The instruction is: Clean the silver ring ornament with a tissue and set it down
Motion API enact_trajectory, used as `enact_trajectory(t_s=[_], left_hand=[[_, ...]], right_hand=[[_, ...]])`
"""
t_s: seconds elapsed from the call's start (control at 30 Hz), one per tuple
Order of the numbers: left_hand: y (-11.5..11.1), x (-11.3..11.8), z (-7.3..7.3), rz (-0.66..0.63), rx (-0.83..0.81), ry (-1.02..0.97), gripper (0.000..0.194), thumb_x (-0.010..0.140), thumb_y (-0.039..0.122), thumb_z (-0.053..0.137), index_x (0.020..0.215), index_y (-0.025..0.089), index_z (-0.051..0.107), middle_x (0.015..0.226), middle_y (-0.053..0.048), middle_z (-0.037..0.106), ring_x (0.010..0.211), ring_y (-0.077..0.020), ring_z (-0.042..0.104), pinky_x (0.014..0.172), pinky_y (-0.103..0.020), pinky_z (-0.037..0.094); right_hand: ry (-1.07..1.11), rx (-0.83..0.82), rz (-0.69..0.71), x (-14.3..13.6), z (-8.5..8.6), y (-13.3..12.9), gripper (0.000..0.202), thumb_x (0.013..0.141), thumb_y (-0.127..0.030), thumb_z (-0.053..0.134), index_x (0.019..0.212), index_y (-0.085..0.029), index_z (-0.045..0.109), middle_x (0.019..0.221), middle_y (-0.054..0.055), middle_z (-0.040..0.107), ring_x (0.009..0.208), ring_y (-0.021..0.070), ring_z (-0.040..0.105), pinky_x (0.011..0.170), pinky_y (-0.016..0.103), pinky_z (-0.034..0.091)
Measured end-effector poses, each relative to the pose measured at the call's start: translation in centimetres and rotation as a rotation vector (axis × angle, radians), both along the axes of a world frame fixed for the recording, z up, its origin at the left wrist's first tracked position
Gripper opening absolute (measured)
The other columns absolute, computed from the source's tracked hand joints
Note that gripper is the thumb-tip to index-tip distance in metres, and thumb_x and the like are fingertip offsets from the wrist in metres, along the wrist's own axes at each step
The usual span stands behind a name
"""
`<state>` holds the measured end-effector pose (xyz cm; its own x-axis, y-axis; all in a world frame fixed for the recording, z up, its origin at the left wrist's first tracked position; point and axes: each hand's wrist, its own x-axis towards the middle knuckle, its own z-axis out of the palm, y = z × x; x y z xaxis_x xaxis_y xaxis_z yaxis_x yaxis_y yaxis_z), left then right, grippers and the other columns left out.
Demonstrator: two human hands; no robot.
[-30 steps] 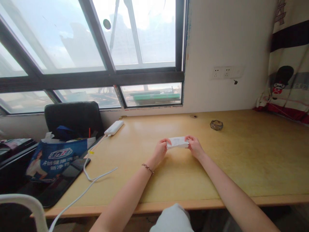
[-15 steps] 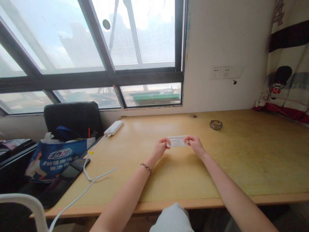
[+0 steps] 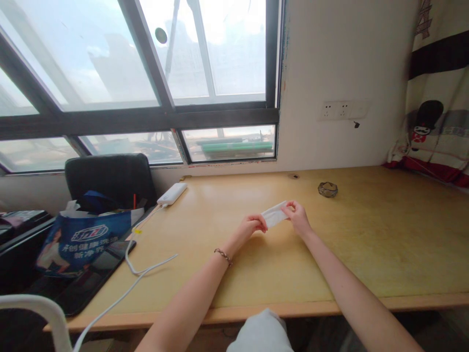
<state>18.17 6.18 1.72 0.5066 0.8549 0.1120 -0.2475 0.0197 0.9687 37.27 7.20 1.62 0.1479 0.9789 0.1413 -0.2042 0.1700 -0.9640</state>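
Observation:
A small folded white tissue (image 3: 274,215) is stretched between my two hands over the wooden table (image 3: 278,274). My left hand (image 3: 253,225) pinches its lower left end, with a braided bracelet on the wrist. At the upper right end, the thumb and fingers of my right hand (image 3: 296,214) are closed on it. The tissue slants, its right end higher in the view than its left.
A glass ashtray (image 3: 328,189) sits at the back right of the table. On the left edge lie a white power bank (image 3: 172,194) and its white cable (image 3: 141,274). Further left are a blue bag (image 3: 88,239) and a black chair (image 3: 110,178).
The tissue has gone from level to slanted. My left hand has moved slightly down and right, and my right hand slightly up, both keeping hold of it.

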Motion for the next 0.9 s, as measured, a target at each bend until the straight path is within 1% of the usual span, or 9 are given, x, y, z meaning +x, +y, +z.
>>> enact_trajectory(t_s=[0.13, 0.27, 0.37, 0.43, 0.5, 0.53, 0.6, 0.7, 0.9], left_hand=[[0.0, -0.3, -0.4, 0.029, 0.000, 0.010, 0.011, 0.062, 0.014, 0.049, 0.059, 0.010, 0.059, 0.059, -0.004, 0.055, 0.056, -0.0108, 0.051, 0.056, -0.023, 0.041], [0.0, 0.2, -0.6, 0.149, -0.087, -0.018, 0.018, 0.071, 0.026, 0.053, 0.081, 0.012, 0.059, 0.071, -0.005, 0.059, 0.063, -0.0126, 0.055, 0.058, -0.024, 0.044], [-0.5, 1.3, -0.4, 0.124, -0.160, -0.058, 0.042, 0.073, 0.035, 0.056, 0.110, 0.016, 0.049, 0.081, -0.007, 0.062, 0.070, -0.0153, 0.058, 0.060, -0.025, 0.045], [-1.1, 2.0, -0.1, 0.075, -0.156, -0.064, 0.066, 0.070, 0.034, 0.061, 0.128, 0.020, 0.031, 0.081, -0.007, 0.063, 0.068, -0.0159, 0.060, 0.059, -0.025, 0.044], [-1.8, 2.5, 0.2, 0.020, -0.127, -0.069, 0.085, 0.066, 0.030, 0.066, 0.134, 0.025, 0.014, 0.082, -0.007, 0.064, 0.066, -0.0175, 0.061, 0.060, -0.027, 0.045], [-2.1, 2.7, 0.4, -0.005, -0.119, -0.073, 0.089, 0.065, 0.028, 0.068, 0.134, 0.025, 0.012, 0.084, -0.008, 0.064, 0.067, -0.0189, 0.062, 0.061, -0.029, 0.046], [-2.7, 2.8, 0.6, -0.051, -0.123, -0.077, 0.083, 0.063, 0.028, 0.069, 0.132, 0.023, 0.024, 0.089, -0.011, 0.064, 0.073, -0.0224, 0.062, 0.066, -0.034, 0.047], [-3.0, 2.8, 0.7, -0.107, -0.151, -0.063, 0.059, 0.063, 0.028, 0.069, 0.117, 0.014, 0.049, 0.093, -0.014, 0.063, 0.080, -0.0253, 0.061, 0.072, -0.039, 0.046], [-2.9, 2.7, 0.6, -0.119, -0.189, -0.020, 0.029, 0.060, 0.027, 0.069, 0.083, 0.009, 0.066, 0.093, -0.015, 0.063, 0.078, -0.0248, 0.061, 0.073, -0.039, 0.047]], right_hand=[[0.132, 0.014, -0.020, 0.3, 0.7, -0.1, 0.030, 0.056, -0.031, 0.068, 0.073, -0.020, 0.046, 0.070, -0.003, 0.055, 0.057, 0.0114, 0.053, 0.048, 0.022, 0.045], [0.149, 0.008, 0.117, 0.0, 1.1, -0.5, 0.029, 0.056, -0.030, 0.068, 0.074, -0.019, 0.048, 0.069, -0.003, 0.054, 0.055, 0.0098, 0.051, 0.048, 0.021, 0.041], [0.075, 0.009, 0.202, -0.6, 0.9, -0.8, 0.029, 0.057, -0.029, 0.068, 0.077, -0.019, 0.050, 0.072, -0.003, 0.056, 0.057, 0.0101, 0.051, 0.050, 0.021, 0.041], [0.006, 0.019, 0.215, -0.9, 0.5, -0.9, 0.029, 0.057, -0.028, 0.067, 0.078, -0.018, 0.050, 0.075, -0.002, 0.056, 0.057, 0.0103, 0.051, 0.049, 0.021, 0.041], [-0.054, 0.046, 0.209, -1.1, 0.2, -1.0, 0.028, 0.059, -0.027, 0.066, 0.081, -0.018, 0.051, 0.079, 0.000, 0.056, 0.060, 0.0112, 0.052, 0.051, 0.021, 0.041], [-0.079, 0.062, 0.205, -1.2, 0.1, -1.0, 0.028, 0.060, -0.027, 0.065, 0.082, -0.018, 0.051, 0.081, 0.001, 0.057, 0.063, 0.0118, 0.053, 0.052, 0.022, 0.042], [-0.118, 0.075, 0.217, -1.3, -0.1, -1.1, 0.029, 0.061, -0.025, 0.064, 0.086, -0.019, 0.052, 0.085, 0.002, 0.058, 0.066, 0.0130, 0.055, 0.052, 0.022, 0.042], [-0.144, 0.039, 0.259, -1.5, -0.5, -1.1, 0.033, 0.061, -0.023, 0.063, 0.091, -0.020, 0.051, 0.087, 0.003, 0.058, 0.059, 0.0118, 0.054, 0.045, 0.020, 0.040], [-0.071, 0.026, 0.247, -1.5, -0.7, -0.9, 0.035, 0.062, -0.029, 0.065, 0.093, -0.020, 0.052, 0.079, 0.002, 0.058, 0.062, 0.0137, 0.055, 0.046, 0.021, 0.041]])
